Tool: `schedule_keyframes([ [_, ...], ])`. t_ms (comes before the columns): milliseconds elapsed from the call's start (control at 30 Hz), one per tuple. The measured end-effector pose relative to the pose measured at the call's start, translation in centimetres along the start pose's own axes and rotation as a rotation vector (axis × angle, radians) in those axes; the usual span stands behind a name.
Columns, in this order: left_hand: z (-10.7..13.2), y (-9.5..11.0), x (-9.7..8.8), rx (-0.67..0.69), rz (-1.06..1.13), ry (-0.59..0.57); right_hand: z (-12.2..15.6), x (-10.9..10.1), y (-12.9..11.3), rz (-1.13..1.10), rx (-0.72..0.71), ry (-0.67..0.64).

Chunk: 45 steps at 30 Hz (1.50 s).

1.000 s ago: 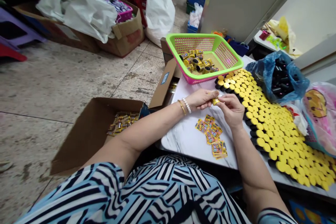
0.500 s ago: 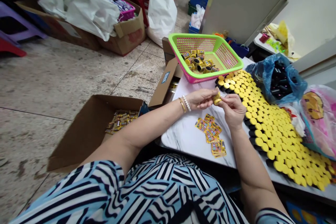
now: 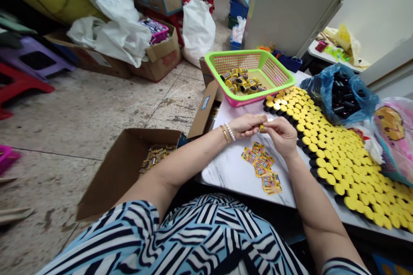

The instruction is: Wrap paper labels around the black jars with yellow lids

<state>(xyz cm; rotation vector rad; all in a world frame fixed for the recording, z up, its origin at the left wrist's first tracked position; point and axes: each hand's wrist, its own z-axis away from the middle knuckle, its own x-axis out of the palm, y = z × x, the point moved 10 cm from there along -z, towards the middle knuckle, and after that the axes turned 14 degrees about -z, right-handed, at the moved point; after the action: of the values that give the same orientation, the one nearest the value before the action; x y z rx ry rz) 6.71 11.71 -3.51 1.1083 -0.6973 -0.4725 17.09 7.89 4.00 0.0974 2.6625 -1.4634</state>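
Note:
My left hand point(image 3: 247, 125) and my right hand point(image 3: 282, 135) meet above a white marble-patterned table top point(image 3: 226, 172). Their fingertips pinch a small yellow cylinder point(image 3: 262, 127), mostly hidden by my fingers. Just below my hands lies a loose pile of yellow printed labels point(image 3: 262, 166). To the right, many black tubes with yellow caps point(image 3: 335, 159) stand packed in rows. A gold bangle and a pearl bracelet point(image 3: 227, 132) circle my left wrist.
A green and pink plastic basket point(image 3: 250, 77) holds several labelled yellow-and-black tubes. A blue bag of black tubes point(image 3: 340, 94) and a pink printed bag point(image 3: 395, 137) sit right. An open cardboard box point(image 3: 125, 172) of small items stands on the floor left.
My fingers now cover more of the small yellow cylinder, and my hands have drawn closer around it. The view has shifted slightly, moving the table and basket lower in the picture.

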Motion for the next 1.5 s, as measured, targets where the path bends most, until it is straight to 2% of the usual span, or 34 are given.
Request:
schedule_keyframes([
  [167, -0.2, 0.3, 0.5, 0.033, 0.11, -0.031, 0.3, -0.7, 0.5, -0.182, 0.018, 0.071],
  [367, -0.1, 0.0, -0.4, 0.003, 0.051, 0.036, 0.0, 0.0, 0.8, -0.086, 0.027, -0.043],
  [533, -0.7, -0.3, -0.4, 0.026, 0.02, 0.074, 0.1, -0.4, 0.4, -0.108, -0.019, 0.002],
  [600, -0.3, 0.3, -0.1, 0.054, -0.048, 0.094, -0.1, -0.6, 0.2, -0.095, -0.027, -0.007],
  [633, 0.2, 1.2, -0.2, 0.09, -0.102, 0.12, -0.2, -1.0, -0.1, -0.053, -0.046, -0.009],
  [700, 1.7, 4.1, -1.0, 0.208, -0.264, 0.227, -0.6, -2.3, -1.0, 0.129, -0.116, 0.009],
  [767, 3.8, 8.6, -3.0, 0.365, -0.511, 0.434, -1.1, -4.4, -1.9, 0.437, -0.15, 0.061],
  [800, 5.1, 11.1, -4.4, 0.443, -0.653, 0.59, -1.4, -5.6, -2.2, 0.615, -0.124, 0.095],
  [867, 7.2, 15.4, -6.8, 0.521, -0.921, 0.872, -1.8, -8.5, -2.0, 0.953, 0.039, 0.148],
  [900, 7.5, 16.6, -7.8, 0.491, -1.05, 0.958, -1.8, -10.1, -1.7, 1.088, 0.164, 0.157],
  [967, 7.0, 17.4, -9.1, 0.375, -1.258, 1.017, -1.3, -13.1, -0.8, 1.258, 0.456, 0.119],
  [1033, 6.8, 16.5, -8.8, 0.361, -1.346, 1.048, -0.2, -15.5, -0.1, 1.327, 0.699, 0.046],
  [1100, 7.1, 14.2, -6.3, 0.49, -1.357, 1.016, 0.8, -17.0, 0.4, 1.366, 0.841, -0.042],
  [1133, 7.1, 12.4, -4.4, 0.56, -1.367, 0.922, 1.2, -17.4, 0.6, 1.379, 0.89, -0.092],
  [1167, 6.7, 10.2, -2.2, 0.599, -1.393, 0.759, 1.5, -17.6, 0.8, 1.391, 0.928, -0.133],
  [1233, 6.0, 5.0, 1.6, 0.562, -1.447, 0.403, 1.7, -17.4, 1.2, 1.403, 0.969, -0.197],
  [1267, 6.1, 3.0, 2.6, 0.517, -1.455, 0.299, 1.7, -17.1, 1.2, 1.407, 0.974, -0.215],
  [1333, 6.1, 0.8, 3.0, 0.439, -1.431, 0.229, 1.6, -16.2, 1.1, 1.415, 0.967, -0.238],
  [1433, 5.3, 0.3, 2.5, 0.373, -1.415, 0.245, 1.5, -15.3, 0.8, 1.429, 0.96, -0.245],
  [1500, 4.1, 0.2, 2.6, 0.33, -1.481, 0.218, 1.6, -15.4, 0.7, 1.438, 0.968, -0.241],
])
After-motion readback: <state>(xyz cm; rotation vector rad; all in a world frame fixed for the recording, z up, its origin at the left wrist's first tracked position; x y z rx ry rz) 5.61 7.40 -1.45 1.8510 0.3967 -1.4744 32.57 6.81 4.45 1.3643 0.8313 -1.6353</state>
